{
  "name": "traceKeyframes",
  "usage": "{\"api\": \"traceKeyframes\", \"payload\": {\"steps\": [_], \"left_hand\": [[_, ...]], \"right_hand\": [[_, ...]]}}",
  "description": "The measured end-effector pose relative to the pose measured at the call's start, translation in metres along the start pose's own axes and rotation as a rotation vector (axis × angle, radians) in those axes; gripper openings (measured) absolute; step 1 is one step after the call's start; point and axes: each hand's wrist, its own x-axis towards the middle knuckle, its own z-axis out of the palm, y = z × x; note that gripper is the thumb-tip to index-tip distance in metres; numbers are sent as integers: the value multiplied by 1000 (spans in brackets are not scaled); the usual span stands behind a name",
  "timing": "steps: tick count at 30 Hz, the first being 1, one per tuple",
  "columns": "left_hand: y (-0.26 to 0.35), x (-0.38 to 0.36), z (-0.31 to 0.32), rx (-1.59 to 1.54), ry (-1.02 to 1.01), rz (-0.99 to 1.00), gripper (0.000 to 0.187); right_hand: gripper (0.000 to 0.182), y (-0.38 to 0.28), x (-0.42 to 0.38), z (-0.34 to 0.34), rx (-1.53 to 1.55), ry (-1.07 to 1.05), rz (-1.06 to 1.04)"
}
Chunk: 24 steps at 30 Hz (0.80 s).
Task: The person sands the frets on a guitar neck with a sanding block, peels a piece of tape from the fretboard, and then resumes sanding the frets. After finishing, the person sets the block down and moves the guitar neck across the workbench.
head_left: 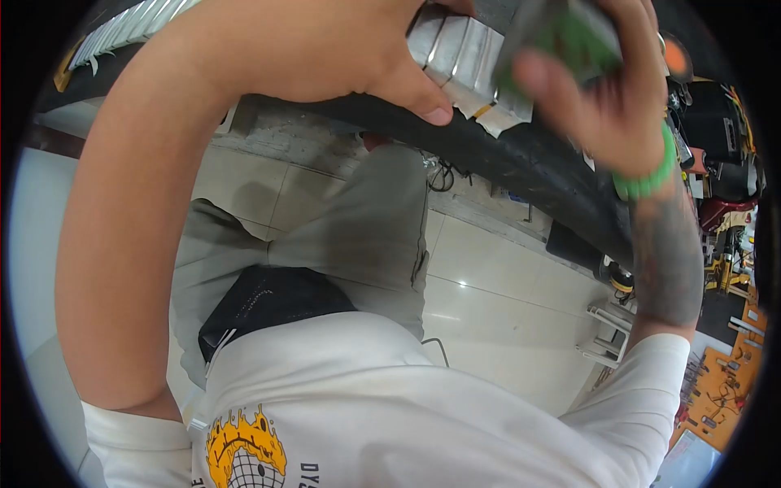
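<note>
My left hand [382, 61] reaches across the top of the view, closed round a row of silver, foil-like battery cells [460, 53] standing side by side. Its thumb lies along their near side, while the other fingers are mostly hidden behind. A yellow strip and a loose pale flap show at the right end of the row. In my right hand [610, 114], which wears a green wristband, is a green-and-grey block [561, 45], smeared by motion. The thumb presses its near face, and the block overlaps the right end of the row.
The dark bench edge [537, 175] runs under the hands. Another row of silver cells [126, 32] is at the upper left. Tools and cases crowd the right, with an orange tool board [716, 382] and a white stool [606, 333] lower down. Cables hang below the bench.
</note>
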Motion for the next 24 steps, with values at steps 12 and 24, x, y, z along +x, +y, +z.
{"api": "traceKeyframes", "payload": {"steps": [12, 24], "left_hand": [[-4, 0, 8, -5, -47, 3, 76], [-3, 8, 0, 11, -162, -121, 76]], "right_hand": [[59, -7, 11, 20, 137, 107, 132], [57, -10, 4, 23, 630, 197, 722]]}}
